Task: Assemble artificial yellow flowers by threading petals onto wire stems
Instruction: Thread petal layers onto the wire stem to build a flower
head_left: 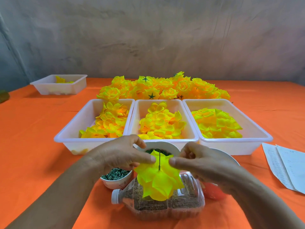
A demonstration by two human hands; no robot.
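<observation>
Left hand [118, 156] and right hand [201, 164] pinch a yellow flower [158, 180] above a bottle [156, 208]. Papers [283, 167] right of the bottle carry unreadable print.

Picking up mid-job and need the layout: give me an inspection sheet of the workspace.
Surface: orange cloth, lightly creased.
Job's things: three trays of yellow petals side by side; finished flowers heaped behind; flower on a wire stem, in hand; bowl of green pieces, front left.
Clutter: bottle lying on its side; papers at right; fourth tray far left, few petals.
Hands: left hand and right hand both pinch the flower's top petals.
Cables: nothing seen.
Surroundings: grey wall behind.
</observation>
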